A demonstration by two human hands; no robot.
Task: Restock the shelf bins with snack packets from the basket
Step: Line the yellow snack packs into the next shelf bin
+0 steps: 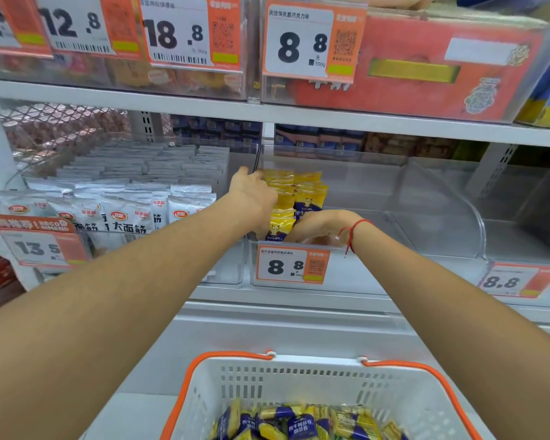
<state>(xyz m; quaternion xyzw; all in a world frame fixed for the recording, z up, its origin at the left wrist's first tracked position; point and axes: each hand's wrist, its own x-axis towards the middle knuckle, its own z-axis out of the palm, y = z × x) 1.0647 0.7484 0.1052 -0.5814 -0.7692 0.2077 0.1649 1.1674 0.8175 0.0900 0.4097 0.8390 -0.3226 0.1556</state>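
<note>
Head view: the yellow-and-blue snack packets [294, 198] stand upright in rows at the left end of a clear shelf bin [435, 214], front faces toward the aisle. The left hand [254, 193] rests against the left flank of the rows, fingers curled over the rear packets. The right hand [319, 227] is at the front row, just behind the price tag [294, 265]; its fingers appear to pinch a front packet, though the wrist hides the contact. The unfilled space lies to the right of the packets, on the right hand's side. More packets of this kind lie loose in the white basket [299, 382] below, well apart from both hands.
</note>
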